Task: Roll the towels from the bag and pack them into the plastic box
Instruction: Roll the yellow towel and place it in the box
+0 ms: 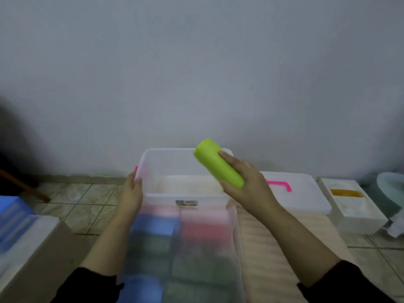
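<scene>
A clear plastic box (166, 196) stands on the floor against the wall, and I see nothing inside it. My right hand (244, 182) grips a rolled lime-green towel (215, 164) and holds it tilted above the box's right side. My left hand (132, 191) clasps the box's left rim. In front of the box lies a clear plastic bag (183, 248) with several folded towels in blue, red, green and pink showing through it, blurred.
The box's white lid (301, 193) with a pink handle lies to the right. Beyond it sits a white foam box (354, 206) with something orange inside. A blue item (13, 219) on a white block is at the left. A cream mat (262, 248) covers the tiled floor.
</scene>
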